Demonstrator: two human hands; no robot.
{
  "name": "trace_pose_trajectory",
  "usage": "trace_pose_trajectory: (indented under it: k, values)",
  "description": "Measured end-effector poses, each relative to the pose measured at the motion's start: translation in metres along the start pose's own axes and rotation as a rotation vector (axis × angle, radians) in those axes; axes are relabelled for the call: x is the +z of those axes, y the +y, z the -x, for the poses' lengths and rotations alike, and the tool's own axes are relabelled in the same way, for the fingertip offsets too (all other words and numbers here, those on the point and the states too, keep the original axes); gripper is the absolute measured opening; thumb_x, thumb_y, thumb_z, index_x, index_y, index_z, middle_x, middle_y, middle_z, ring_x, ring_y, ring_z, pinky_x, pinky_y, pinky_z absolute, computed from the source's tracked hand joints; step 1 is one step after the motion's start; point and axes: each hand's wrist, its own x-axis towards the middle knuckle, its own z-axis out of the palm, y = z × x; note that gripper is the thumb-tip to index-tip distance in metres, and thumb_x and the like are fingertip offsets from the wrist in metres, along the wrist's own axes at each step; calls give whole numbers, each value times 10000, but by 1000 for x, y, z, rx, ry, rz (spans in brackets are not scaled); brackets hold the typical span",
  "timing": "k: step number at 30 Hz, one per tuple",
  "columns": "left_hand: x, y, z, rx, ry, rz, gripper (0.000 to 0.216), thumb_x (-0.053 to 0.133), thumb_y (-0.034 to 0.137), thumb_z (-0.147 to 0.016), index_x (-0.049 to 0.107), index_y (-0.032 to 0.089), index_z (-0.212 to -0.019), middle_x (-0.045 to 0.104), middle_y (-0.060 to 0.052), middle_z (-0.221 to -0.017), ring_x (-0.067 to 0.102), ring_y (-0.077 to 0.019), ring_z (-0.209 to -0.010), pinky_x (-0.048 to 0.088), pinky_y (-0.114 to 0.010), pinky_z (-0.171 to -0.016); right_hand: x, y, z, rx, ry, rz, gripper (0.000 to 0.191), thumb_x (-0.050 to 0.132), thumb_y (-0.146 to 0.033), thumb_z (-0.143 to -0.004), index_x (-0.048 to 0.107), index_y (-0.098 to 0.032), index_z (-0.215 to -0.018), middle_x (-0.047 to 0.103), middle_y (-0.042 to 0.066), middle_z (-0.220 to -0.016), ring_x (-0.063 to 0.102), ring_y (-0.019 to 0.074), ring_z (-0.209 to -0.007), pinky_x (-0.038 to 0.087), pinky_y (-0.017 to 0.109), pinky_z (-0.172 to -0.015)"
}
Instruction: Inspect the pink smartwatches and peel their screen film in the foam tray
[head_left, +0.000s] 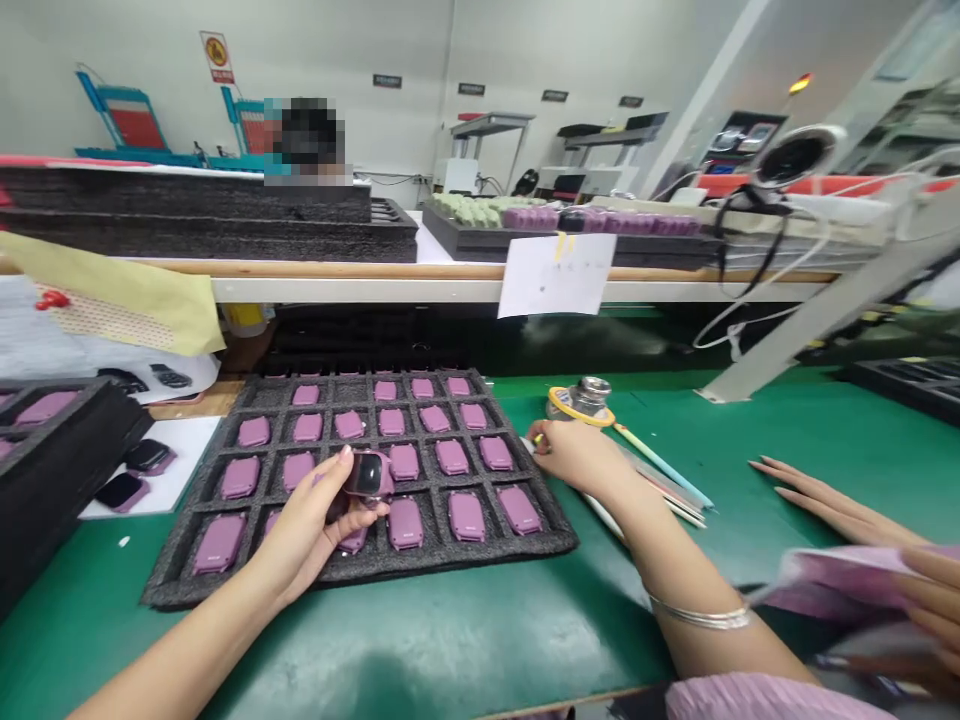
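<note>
My left hand (311,520) is closed on a purple watch body (369,474) with a dark screen, held just above the black foam tray (360,575). The tray's pockets hold several purple watch bodies (465,513), backs up. My right hand (574,452) rests on the green mat at the tray's right edge, fingers curled in a pinch on a thin white tool (604,517) that runs under my wrist. A silver bracelet (701,615) is on that forearm.
Pens and sticks (660,475) and a small metal jar (592,395) lie right of the tray. Another person's fingers (825,495) rest on the mat at right. More watches (139,470) lie left beside a second foam tray (52,440). Stacked trays fill the shelf behind.
</note>
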Motion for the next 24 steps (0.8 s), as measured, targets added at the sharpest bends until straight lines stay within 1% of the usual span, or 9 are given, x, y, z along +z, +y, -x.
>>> trace_pose_trajectory:
  k: [4, 6, 8, 10, 12, 14, 18, 21, 24]
  values:
    - [-3, 0, 5, -1, -33, -3, 411, 782, 470, -816, 689, 152, -1059, 696, -11, -768, 726, -138, -653, 602, -191, -607, 7, 0, 5, 14, 5, 57, 285, 628, -250, -936, 618, -109, -1183, 739, 98, -929, 721, 260, -918, 534, 391, -823]
    - [-4, -1, 6, 27, -62, -9, 488, 807, 518, -769, 673, 162, -1075, 690, -4, -746, 723, -148, -652, 585, -200, -590, 8, 0, 2, 34, 8, 50, 250, 605, -210, -918, 611, -100, -1143, 754, 130, -880, 740, 296, -887, 512, 362, -767]
    - [-4, -2, 6, 41, -87, -18, 524, 807, 562, -745, 668, 163, -1055, 696, -14, -737, 714, -151, -653, 565, -204, -579, 8, 0, -2, 59, -20, 26, 151, 584, -186, -911, 610, -123, -1046, 753, 117, -779, 748, 284, -755, 496, 339, -700]
    - [-4, -4, 6, 44, -111, -21, 536, 798, 579, -745, 668, 164, -1059, 706, -27, -743, 697, -143, -651, 550, -209, -584, 7, -2, -6, 82, -73, -8, 33, 576, -154, -897, 592, -164, -923, 719, 68, -640, 714, 241, -590, 483, 320, -643]
    - [-5, -6, 6, 46, -119, -16, 546, 798, 581, -746, 663, 168, -1077, 711, -34, -753, 685, -138, -656, 535, -212, -590, 5, -2, -8, 96, -117, -43, 113, 573, -115, -876, 556, -204, -809, 681, 30, -555, 668, 199, -498, 471, 300, -612]
    - [-5, -7, 5, 46, -125, -19, 573, 801, 587, -739, 654, 169, -1101, 707, -39, -762, 676, -140, -663, 514, -213, -583, 4, -1, -10, 103, -138, -79, 173, 562, -104, -877, 534, -219, -751, 681, 21, -552, 653, 170, -486, 467, 284, -596]
    - [-7, -10, 1, 38, -110, -52, 684, 832, 611, -681, 627, 176, -1167, 702, -37, -798, 659, -141, -642, 492, -231, -568, 3, 1, -15, 148, -205, -126, 295, 570, -155, -926, 528, -206, -639, 626, -17, -486, 611, 126, -437, 490, 269, -573]
    - [-8, -11, 0, 45, -107, -45, 688, 844, 645, -634, 640, 170, -1089, 705, -41, -802, 656, -139, -607, 461, -220, -526, 5, 4, -17, 186, -278, -161, 389, 602, -124, -914, 488, -202, -551, 559, -61, -424, 567, 100, -377, 489, 243, -517]
    - [-8, -12, 1, 78, -125, -4, 638, 835, 633, -660, 659, 177, -1070, 679, -14, -735, 643, -121, -595, 461, -199, -531, 5, 8, -19, 159, -261, -232, 390, 583, -49, -883, 503, -208, -535, 604, -27, -472, 624, 117, -396, 482, 228, -468]
